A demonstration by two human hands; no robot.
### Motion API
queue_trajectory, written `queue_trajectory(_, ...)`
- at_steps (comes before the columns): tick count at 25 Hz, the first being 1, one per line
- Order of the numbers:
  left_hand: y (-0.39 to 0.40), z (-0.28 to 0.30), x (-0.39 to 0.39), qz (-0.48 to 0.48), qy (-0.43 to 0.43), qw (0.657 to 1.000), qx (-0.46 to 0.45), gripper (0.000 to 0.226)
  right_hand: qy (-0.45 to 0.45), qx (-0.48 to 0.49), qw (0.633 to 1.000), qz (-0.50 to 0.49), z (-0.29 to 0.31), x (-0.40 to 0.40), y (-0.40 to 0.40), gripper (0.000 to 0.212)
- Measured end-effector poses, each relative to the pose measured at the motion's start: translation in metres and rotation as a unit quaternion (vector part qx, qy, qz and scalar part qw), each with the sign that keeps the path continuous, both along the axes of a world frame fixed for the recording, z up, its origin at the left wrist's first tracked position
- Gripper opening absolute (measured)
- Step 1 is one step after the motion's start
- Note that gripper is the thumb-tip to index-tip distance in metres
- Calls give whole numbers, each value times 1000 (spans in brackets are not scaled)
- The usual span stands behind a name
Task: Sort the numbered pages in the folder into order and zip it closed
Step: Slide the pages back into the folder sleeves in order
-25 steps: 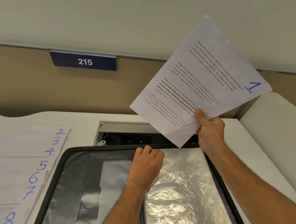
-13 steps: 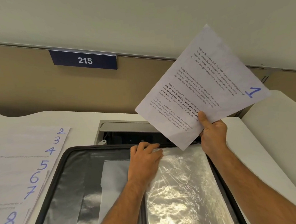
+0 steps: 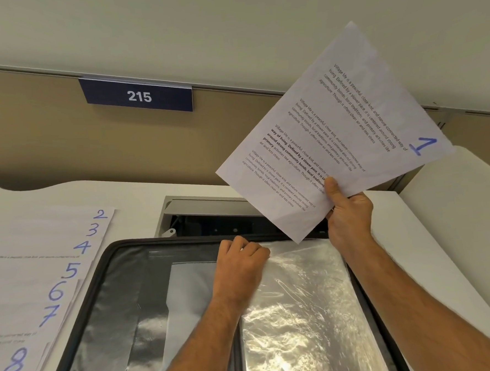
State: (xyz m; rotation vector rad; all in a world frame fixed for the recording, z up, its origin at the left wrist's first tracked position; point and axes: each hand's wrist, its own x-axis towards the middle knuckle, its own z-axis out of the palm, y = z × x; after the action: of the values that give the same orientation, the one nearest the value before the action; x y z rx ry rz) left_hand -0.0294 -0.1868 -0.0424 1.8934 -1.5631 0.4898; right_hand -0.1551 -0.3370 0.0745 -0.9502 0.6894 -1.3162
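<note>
White page 1 (image 3: 332, 131) is pinched by the right hand (image 3: 350, 219), upper right; left hand (image 3: 240, 268) curls on the clear sleeve (image 3: 303, 310).

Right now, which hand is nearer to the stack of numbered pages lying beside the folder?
Left. The left hand rests at the folder's top edge, just right of the stack of numbered pages. The right hand is farther right, holding page 1 up.

A white page (image 3: 332, 134) with black print and a blue handwritten 1, white pages (image 3: 42, 269) numbered in blue, a black folder (image 3: 102, 308) with shiny clear sleeves (image 3: 303, 310), a white desk (image 3: 413, 232), a navy sign (image 3: 138, 95).
</note>
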Motion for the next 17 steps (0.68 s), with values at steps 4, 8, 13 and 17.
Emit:
queue_trajectory(4, 1, 1, -1, -13, -16, 1000, -6, 47, -2, -10, 1000, 4, 0, 0, -1, 31)
queue_trajectory(8, 1, 3, -2, -17, -23, 1000, -1, 37, 5, -14, 1000, 1, -2, 1, -3, 29)
queue_trajectory(13, 0, 1, -3, -34, -34, 999, 12, 11, 34, -25, 999, 24, -3, 1, -5, 27)
queue_trajectory(17, 0, 2, -4, -32, -20, 999, 15, 13, 83, -37, 994, 55, -9, -3, -2, 39)
